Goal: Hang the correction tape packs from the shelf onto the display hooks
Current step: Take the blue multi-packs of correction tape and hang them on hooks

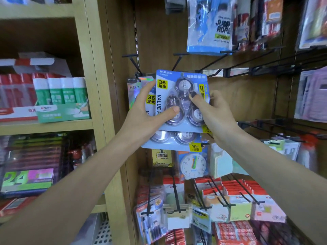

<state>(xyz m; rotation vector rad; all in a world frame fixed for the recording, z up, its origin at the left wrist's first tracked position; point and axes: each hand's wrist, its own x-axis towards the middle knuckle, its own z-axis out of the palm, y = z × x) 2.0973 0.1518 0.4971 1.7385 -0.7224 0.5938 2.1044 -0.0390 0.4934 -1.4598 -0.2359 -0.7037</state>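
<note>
Your left hand [148,110] grips the front correction tape pack [182,101] along its left edge, thumb curled across the blister face and fingers wrapped behind. Your right hand [210,110] pinches the same pack from the right, fingertips on the blister and thumb hidden behind the card. The pack sits upright against the wooden back panel [159,32], its top edge level with the black display hook [177,62] just above it; whether the hang hole is on the hook you cannot tell. A second correction tape pack [173,138] lies behind and lower, its upper part covered by the front one. To the left, a holographic pack [134,89] crowds close beside your left fingers, partly hidden. The empty hooks [265,64] to the right leave open room along that side. Below, a clock pack [193,165] hangs near the lower pack's bottom edge. The shelf [46,125] at left carries glue sticks [60,91], blurred.
</note>
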